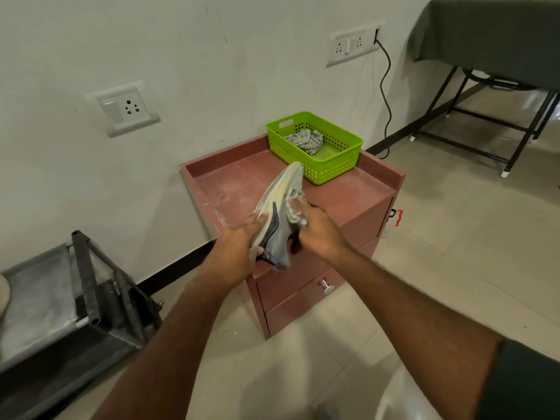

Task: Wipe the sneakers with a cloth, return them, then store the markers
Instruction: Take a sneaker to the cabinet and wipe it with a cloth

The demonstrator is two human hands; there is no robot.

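Above the red cabinet (357,189), the left hand (239,247) grips a sneaker (278,213); the right hand (318,230), fingers curled, presses a cloth (295,207) against it.

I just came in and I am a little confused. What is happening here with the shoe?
A person is cleaning a sneaker over a reddish cabinet. The left hand grips the shoe near its heel, sole turned up and to the left, while the right hand rubs its side with a cloth. A second cloth lies in the green basket on the cabinet. No markers are visible.
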